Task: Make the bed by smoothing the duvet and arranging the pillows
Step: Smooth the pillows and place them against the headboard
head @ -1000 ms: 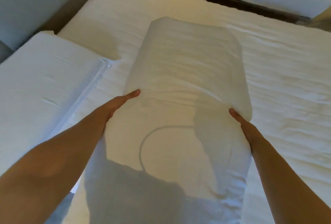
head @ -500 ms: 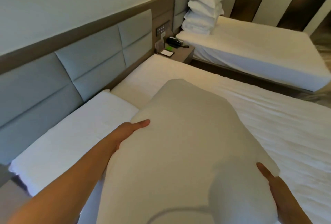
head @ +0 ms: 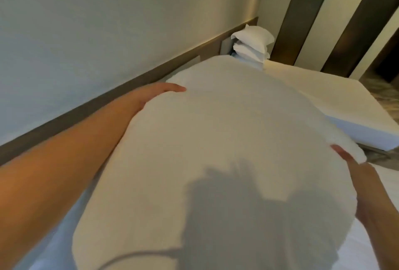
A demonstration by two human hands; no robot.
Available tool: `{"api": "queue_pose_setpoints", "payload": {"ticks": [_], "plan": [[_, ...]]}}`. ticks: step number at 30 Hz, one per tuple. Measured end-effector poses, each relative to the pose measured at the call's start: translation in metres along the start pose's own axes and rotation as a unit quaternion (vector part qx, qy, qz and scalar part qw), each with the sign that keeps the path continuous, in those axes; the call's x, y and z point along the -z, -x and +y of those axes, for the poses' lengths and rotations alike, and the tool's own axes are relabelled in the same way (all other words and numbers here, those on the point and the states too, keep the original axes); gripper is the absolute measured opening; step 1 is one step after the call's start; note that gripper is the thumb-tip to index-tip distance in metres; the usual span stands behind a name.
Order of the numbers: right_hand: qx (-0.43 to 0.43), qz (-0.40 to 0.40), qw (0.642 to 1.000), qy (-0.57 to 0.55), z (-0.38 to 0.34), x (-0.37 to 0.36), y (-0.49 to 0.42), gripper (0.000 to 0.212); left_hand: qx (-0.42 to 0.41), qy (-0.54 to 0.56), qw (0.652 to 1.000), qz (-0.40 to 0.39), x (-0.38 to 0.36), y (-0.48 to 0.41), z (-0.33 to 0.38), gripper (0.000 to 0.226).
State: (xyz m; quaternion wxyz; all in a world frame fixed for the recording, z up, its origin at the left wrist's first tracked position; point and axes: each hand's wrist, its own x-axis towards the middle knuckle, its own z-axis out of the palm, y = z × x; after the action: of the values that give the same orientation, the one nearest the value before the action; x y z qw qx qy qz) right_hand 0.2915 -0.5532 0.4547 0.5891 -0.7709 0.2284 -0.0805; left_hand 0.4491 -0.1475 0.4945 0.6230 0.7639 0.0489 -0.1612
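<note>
- My left hand (head: 159, 93) and right hand (head: 358, 177) grip the pillow (head: 216, 151) by its sides, thumbs on front, raised above my near bed (head: 51, 248).
- Beyond: pale wall (head: 108, 21), far bed (head: 323, 90) bearing stacked pillows (head: 252, 46).

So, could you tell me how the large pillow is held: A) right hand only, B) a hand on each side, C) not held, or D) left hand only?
B: the left hand and the right hand each grip an opposite edge of the large pillow.
</note>
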Motion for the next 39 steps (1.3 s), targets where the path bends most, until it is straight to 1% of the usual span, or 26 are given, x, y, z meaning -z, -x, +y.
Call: {"api": "queue_pose_setpoints", "payload": {"ticks": [1, 2, 3, 4, 5, 6, 7, 8, 9, 10, 11, 12, 13, 14, 16, 18, 20, 23, 25, 29, 31, 32, 34, 36, 37, 39], "plan": [[0.022, -0.012, 0.999, -0.039, -0.009, -0.026, -0.014, 0.083, -0.018, -0.043, 0.999, -0.001, 0.020, -0.022, 0.014, 0.035], [0.028, -0.005, 0.997, -0.074, -0.014, -0.053, -0.034, 0.051, -0.027, -0.097, 0.995, 0.007, 0.037, -0.046, 0.024, 0.037], [0.017, -0.008, 0.996, -0.091, -0.015, -0.079, -0.058, 0.038, -0.037, -0.156, 0.987, 0.022, 0.055, -0.071, 0.025, 0.042], [-0.007, -0.018, 0.994, -0.104, -0.011, -0.107, -0.083, 0.036, -0.041, -0.217, 0.974, 0.060, 0.073, -0.100, 0.018, 0.043], [-0.033, -0.024, 0.994, -0.105, -0.001, -0.134, -0.106, 0.042, -0.031, -0.282, 0.952, 0.115, 0.086, -0.128, 0.007, 0.041], [-0.063, -0.050, 0.993, -0.082, 0.017, -0.160, -0.130, 0.056, -0.025, -0.340, 0.925, 0.165, 0.096, -0.158, -0.012, 0.044], [-0.114, -0.094, 0.988, -0.044, 0.043, -0.188, -0.152, 0.074, -0.013, -0.388, 0.902, 0.186, 0.103, -0.188, -0.046, 0.059], [-0.178, -0.141, 0.974, 0.012, 0.073, -0.218, -0.162, 0.092, 0.025, -0.417, 0.890, 0.180, 0.103, -0.206, -0.091, 0.077], [-0.230, -0.202, 0.949, 0.067, 0.113, -0.251, -0.168, 0.108, 0.072, -0.425, 0.890, 0.148, 0.100, -0.218, -0.147, 0.087], [-0.265, -0.256, 0.923, 0.107, 0.151, -0.286, -0.163, 0.118, 0.103, -0.445, 0.881, 0.119, 0.091, -0.223, -0.209, 0.086], [-0.289, -0.273, 0.907, 0.137, 0.188, -0.322, -0.154, 0.123, 0.121, -0.465, 0.871, 0.103, 0.078, -0.221, -0.272, 0.080], [-0.298, -0.242, 0.908, 0.167, 0.221, -0.355, -0.141, 0.126, 0.116, -0.485, 0.862, 0.094, 0.066, -0.218, -0.327, 0.075], [-0.283, -0.191, 0.918, 0.201, 0.249, -0.381, -0.125, 0.130, 0.087, -0.509, 0.851, 0.099, 0.054, -0.211, -0.368, 0.071], [-0.262, -0.143, 0.927, 0.225, 0.270, -0.399, -0.114, 0.129, 0.057, -0.518, 0.847, 0.109, 0.049, -0.210, -0.393, 0.069], [-0.229, -0.082, 0.939, 0.242, 0.295, -0.414, -0.110, 0.117, 0.008, -0.531, 0.834, 0.151, 0.053, -0.222, -0.415, 0.067], [-0.213, -0.075, 0.937, 0.267, 0.303, -0.408, -0.111, 0.108, -0.005, -0.545, 0.824, 0.153, 0.061, -0.232, -0.421, 0.067], [-0.199, -0.074, 0.935, 0.283, 0.307, -0.405, -0.107, 0.104, -0.030, -0.553, 0.815, 0.171, 0.064, -0.233, -0.434, 0.067], [-0.176, -0.084, 0.931, 0.308, 0.306, -0.402, -0.086, 0.098, -0.021, -0.550, 0.819, 0.161, 0.071, -0.233, -0.433, 0.066], [-0.175, -0.095, 0.929, 0.314, 0.308, -0.395, -0.068, 0.091, -0.014, -0.545, 0.826, 0.144, 0.074, -0.230, -0.424, 0.065], [-0.141, -0.082, 0.943, 0.292, 0.310, -0.379, -0.023, 0.071, 0.008, -0.555, 0.827, 0.093, 0.080, -0.197, -0.410, 0.063], [-0.113, -0.072, 0.956, 0.262, 0.317, -0.370, 0.009, 0.070, 0.009, -0.561, 0.823, 0.091, 0.080, -0.155, -0.414, 0.061], [-0.097, -0.065, 0.962, 0.248, 0.321, -0.366, 0.029, 0.075, 0.007, -0.556, 0.825, 0.105, 0.079, -0.129, -0.421, 0.060], [-0.093, -0.039, 0.971, 0.215, 0.330, -0.364, 0.069, 0.084, -0.022, -0.527, 0.835, 0.155, 0.075, -0.070, -0.443, 0.057], [-0.107, -0.013, 0.978, 0.181, 0.347, -0.363, 0.107, 0.083, -0.055, -0.456, 0.861, 0.218, 0.073, -0.012, -0.471, 0.057], [-0.131, -0.015, 0.976, 0.174, 0.356, -0.365, 0.123, 0.083, -0.045, -0.414, 0.877, 0.240, 0.073, 0.012, -0.487, 0.061], [-0.195, -0.049, 0.965, 0.170, 0.376, -0.369, 0.148, 0.087, 0.037, -0.364, 0.897, 0.247, 0.078, 0.047, -0.520, 0.071]]}}
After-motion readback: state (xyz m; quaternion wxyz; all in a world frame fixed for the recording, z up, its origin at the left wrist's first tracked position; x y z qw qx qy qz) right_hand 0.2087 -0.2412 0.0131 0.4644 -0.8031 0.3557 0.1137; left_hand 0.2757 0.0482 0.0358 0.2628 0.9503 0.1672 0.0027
